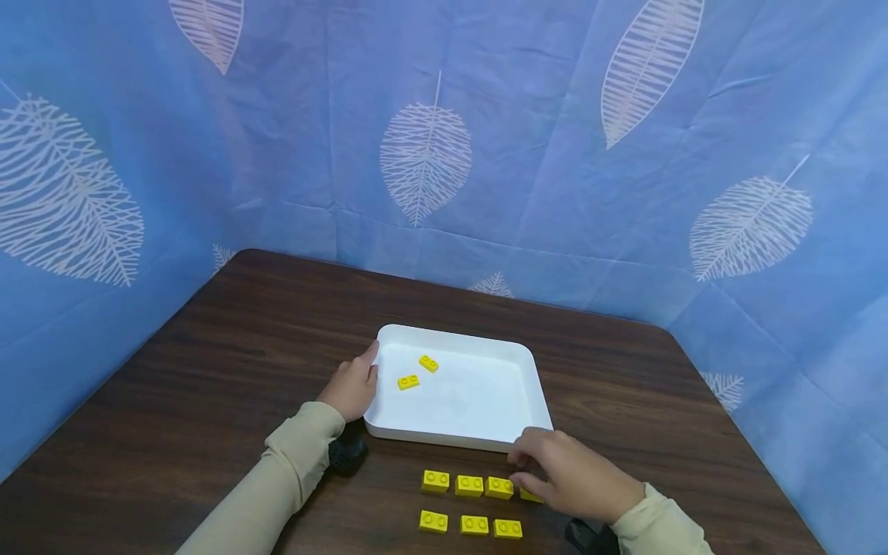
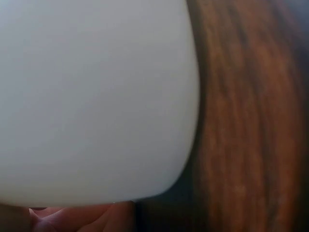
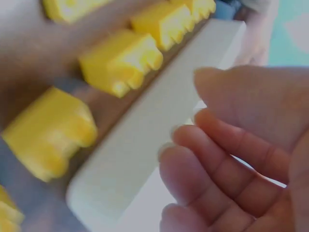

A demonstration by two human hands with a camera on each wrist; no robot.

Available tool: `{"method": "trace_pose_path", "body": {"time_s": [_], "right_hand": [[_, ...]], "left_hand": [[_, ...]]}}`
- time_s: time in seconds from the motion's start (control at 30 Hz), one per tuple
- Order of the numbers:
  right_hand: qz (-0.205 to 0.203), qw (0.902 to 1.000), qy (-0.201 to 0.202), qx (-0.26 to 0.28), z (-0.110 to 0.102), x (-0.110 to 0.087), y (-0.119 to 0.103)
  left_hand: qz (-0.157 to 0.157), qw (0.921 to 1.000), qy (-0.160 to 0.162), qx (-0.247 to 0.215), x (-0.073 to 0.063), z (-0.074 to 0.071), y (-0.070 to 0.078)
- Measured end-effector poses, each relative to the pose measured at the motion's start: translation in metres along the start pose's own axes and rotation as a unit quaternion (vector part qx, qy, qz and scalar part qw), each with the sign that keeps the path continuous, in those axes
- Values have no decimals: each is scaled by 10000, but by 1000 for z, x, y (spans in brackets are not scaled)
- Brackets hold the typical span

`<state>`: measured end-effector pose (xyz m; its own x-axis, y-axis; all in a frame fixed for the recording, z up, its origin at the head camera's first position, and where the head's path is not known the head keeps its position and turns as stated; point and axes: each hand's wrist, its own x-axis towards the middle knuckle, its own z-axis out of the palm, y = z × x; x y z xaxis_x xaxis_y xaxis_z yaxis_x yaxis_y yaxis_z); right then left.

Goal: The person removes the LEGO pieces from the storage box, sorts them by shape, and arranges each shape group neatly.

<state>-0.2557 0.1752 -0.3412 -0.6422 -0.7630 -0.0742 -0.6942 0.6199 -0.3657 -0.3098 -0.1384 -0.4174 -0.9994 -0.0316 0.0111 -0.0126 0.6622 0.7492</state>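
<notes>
At the left side of a white tray [image 1: 472, 401] my left hand [image 1: 351, 385] holds the edge, thumb at the rim and fingers along the outer wall. The left wrist view is mostly filled by the pale tray [image 2: 96, 106], with a bit of the hand [image 2: 87, 217] below it. My right hand [image 1: 572, 474] hovers at the tray's near right corner, over the right end of a row of yellow toy bricks [image 1: 469, 486]. The thumb and bent fingers stand apart, nothing between them, in the right wrist view. One brick [image 1: 530, 496] is partly hidden by that hand.
Two yellow two-stud bricks, one farther back [image 1: 428, 363] and one nearer [image 1: 408, 381], lie in the tray's left half. A second row of bricks [image 1: 475, 526] lies closer to me on the dark wooden table [image 1: 277, 331]. A blue leaf-patterned curtain [image 1: 527, 193] surrounds the table.
</notes>
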Motion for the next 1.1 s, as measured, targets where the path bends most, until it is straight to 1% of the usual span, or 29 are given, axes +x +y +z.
{"method": "trace_pose_path", "body": {"time_s": [0.1, 0.33, 0.5, 0.57, 0.83, 0.97, 1.1], "right_hand": [[-36, 9998, 171, -42, -10, 13, 3], [83, 9990, 316, -320, -23, 47, 12], [182, 9974, 556, -427, -26, 74, 20], [289, 9972, 578, -372, -26, 84, 22], [976, 9932, 639, -10, -12, 124, 29], [1201, 9903, 702, 21, -6, 143, 33], [1371, 9883, 674, -10, -3, 159, 33]], "left_hand": [[0, 10000, 0, -6, -1, 0, -1], [38, 10000, 31, -33, -1, -2, -1], [253, 9996, 79, -21, -1, -1, -3], [316, 9995, 99, -24, -1, -1, -4], [279, 9996, 84, -71, -1, 1, -2], [253, 9996, 81, -102, -1, 1, -2], [232, 9996, 105, -110, -1, -1, -1]]}}
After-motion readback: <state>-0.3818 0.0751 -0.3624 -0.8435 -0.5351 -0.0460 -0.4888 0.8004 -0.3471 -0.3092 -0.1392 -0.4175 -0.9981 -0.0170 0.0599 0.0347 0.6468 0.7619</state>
